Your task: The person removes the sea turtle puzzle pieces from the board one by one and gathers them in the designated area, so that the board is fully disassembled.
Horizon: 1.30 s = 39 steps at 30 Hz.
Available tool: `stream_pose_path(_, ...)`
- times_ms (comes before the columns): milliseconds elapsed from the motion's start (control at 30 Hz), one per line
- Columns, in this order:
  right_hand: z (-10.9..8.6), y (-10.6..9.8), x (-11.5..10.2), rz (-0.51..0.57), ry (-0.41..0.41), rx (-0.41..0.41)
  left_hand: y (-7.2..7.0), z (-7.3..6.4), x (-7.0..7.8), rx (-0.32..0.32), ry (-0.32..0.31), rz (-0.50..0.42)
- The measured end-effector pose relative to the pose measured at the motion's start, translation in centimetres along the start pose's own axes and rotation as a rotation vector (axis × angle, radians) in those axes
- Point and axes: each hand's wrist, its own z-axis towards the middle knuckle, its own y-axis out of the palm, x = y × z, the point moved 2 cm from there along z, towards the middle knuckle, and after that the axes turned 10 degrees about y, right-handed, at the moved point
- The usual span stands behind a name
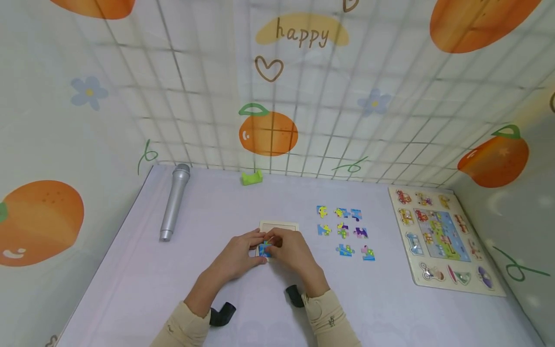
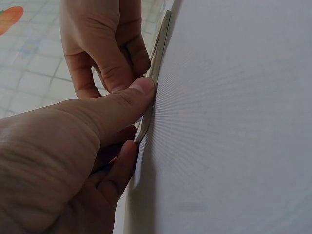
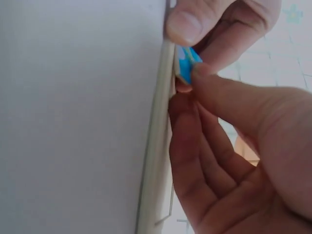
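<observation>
At the near left corner of a small, pale wooden puzzle tray (image 1: 279, 225), my left hand (image 1: 234, 255) holds the tray's edge. Its thumb lies on the front rim in the left wrist view. My right hand (image 1: 292, 250) pinches a blue puzzle piece (image 3: 186, 66) between thumb and fingers over the tray's left part. The two hands nearly touch and cover much of the tray, so whether the piece is seated is hidden. Several loose jigsaw pieces (image 1: 345, 250), blue, yellow, purple and green, lie spread to the right of the tray.
A large wooden picture board (image 1: 472, 288) lies at the right. At the far left is a silver microphone (image 1: 175, 202). A small green block (image 1: 252, 178) stands by the back wire grid. Black angled parts (image 1: 223, 314) sit beside both wrists.
</observation>
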Motion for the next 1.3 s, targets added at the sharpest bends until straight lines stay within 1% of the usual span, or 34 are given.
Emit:
stream_pose_path(200,0.0,0.0,-0.1,0.061,0.001,-0.001,0.0,0.0,0.0,0.010,-0.002,-0.002)
stream_pose_path(333,-0.1,-0.5,0.1,0.077,0.035,-0.008,-0.1,0.0,0.1,0.013,-0.002,0.002)
stream_pose_path(500,-0.3,-1.8,0.9,0.061,0.116,-0.009,-0.1,0.0,0.3,0.004,-0.001,0.017)
stream_pose_path(667,-0.5,-3.1,1.9,0.070,0.182,-0.023,-0.1,0.1,0.3,0.004,-0.026,0.016)
stream_pose_path(1033,-1.2,-5.5,4.6,0.016,0.240,0.029,0.2,0.1,0.2,0.010,-0.048,0.028)
stream_pose_path(1300,-1.6,-7.0,6.0,-0.025,0.313,0.021,0.2,0.0,0.4,0.022,-0.044,0.016)
